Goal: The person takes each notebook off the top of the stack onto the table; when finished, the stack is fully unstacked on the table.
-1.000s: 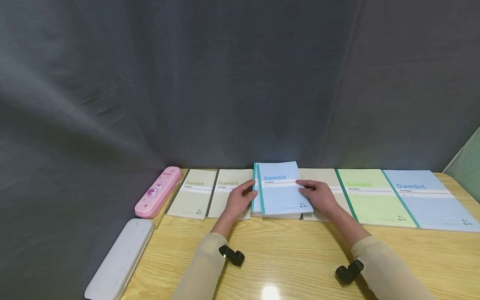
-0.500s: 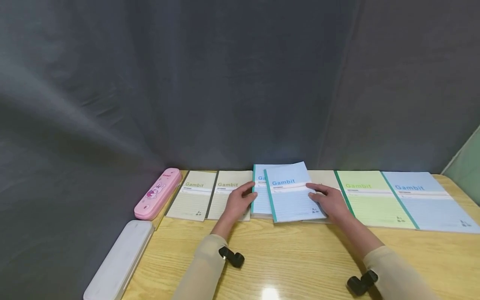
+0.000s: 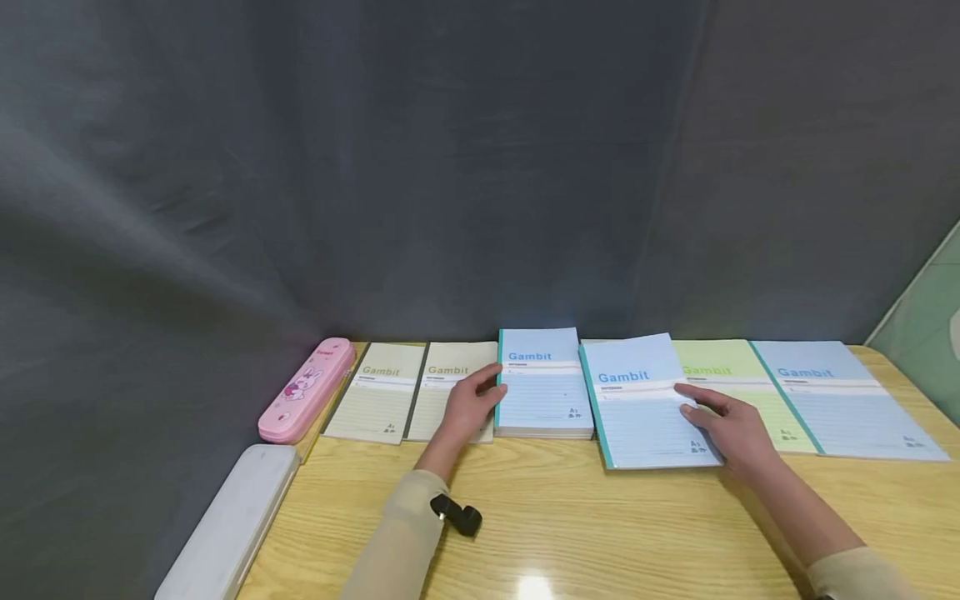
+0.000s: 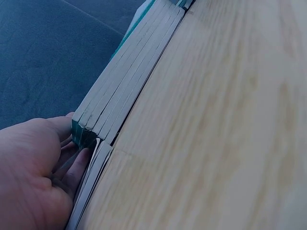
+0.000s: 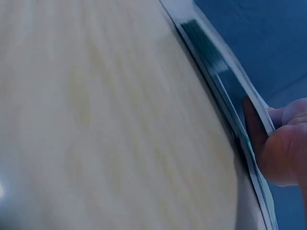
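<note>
My right hand (image 3: 738,429) pinches the right edge of a blue Gambit notebook (image 3: 652,417) with a teal spine. That notebook is tilted and overlaps a beige and a green notebook (image 3: 727,371) behind it. In the right wrist view, its lifted pages (image 5: 240,72) show between the thumb and fingers, above the row. To the left stands a stack of blue notebooks (image 3: 543,396), several thick. Against the stack's spine side rest the extended fingers of my left hand (image 3: 467,410); the left wrist view shows them at the teal spines (image 4: 82,134).
Two beige notebooks (image 3: 378,392) lie left of the stack, the nearer one partly under my left hand. Another blue notebook (image 3: 832,396) ends the row at right. A pink pencil case (image 3: 307,392) and a white case (image 3: 228,525) line the left edge. A dark curtain (image 3: 480,167) hangs behind.
My right hand has drawn the top blue notebook off the stack, moving it right and toward me, over the beige and green ones. My left hand has stayed at the stack.
</note>
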Available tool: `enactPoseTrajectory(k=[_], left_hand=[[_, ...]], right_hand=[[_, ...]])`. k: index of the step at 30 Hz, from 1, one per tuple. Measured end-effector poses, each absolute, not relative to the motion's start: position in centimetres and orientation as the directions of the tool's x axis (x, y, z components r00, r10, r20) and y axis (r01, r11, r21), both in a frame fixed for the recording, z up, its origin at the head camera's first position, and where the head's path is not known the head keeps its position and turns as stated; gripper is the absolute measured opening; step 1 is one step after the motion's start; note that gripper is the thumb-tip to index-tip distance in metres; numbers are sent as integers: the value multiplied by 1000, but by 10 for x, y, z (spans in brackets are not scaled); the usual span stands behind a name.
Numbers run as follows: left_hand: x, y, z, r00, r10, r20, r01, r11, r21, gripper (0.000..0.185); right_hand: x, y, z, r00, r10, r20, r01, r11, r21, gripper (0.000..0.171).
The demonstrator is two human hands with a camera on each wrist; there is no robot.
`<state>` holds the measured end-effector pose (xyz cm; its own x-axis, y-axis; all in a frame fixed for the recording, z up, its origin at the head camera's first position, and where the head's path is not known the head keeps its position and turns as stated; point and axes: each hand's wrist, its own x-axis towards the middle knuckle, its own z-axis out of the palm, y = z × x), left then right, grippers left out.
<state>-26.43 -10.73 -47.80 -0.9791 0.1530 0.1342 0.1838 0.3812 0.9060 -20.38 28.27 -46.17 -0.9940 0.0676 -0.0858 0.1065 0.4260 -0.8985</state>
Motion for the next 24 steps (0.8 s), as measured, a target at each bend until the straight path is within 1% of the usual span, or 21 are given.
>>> enactPoseTrajectory(k=[4, 11, 15, 20, 24], left_hand=[[-264, -109, -477, -977, 152, 148, 197, 383, 903, 43], [-265, -107, -476, -979, 139, 152, 194, 376, 906, 43], [-264, -106, -477, -981, 134, 142, 182, 365, 913, 43], [-263, -107, -476, -981, 139, 138, 180, 364, 914, 43], [-263, -107, -476, -979, 146, 142, 186, 363, 913, 43]], right_hand=[[-193, 303, -466, -990, 90, -113, 141, 448, -883, 56], [-174, 333, -465, -982, 124, -145, 185, 440, -879, 59], [-164, 352, -466, -969, 160, -186, 239, 450, -860, 62], [-153, 376, -474, -941, 249, -230, 324, 458, -828, 62], [-145, 395, -483, -910, 319, -265, 396, 484, -780, 60]])
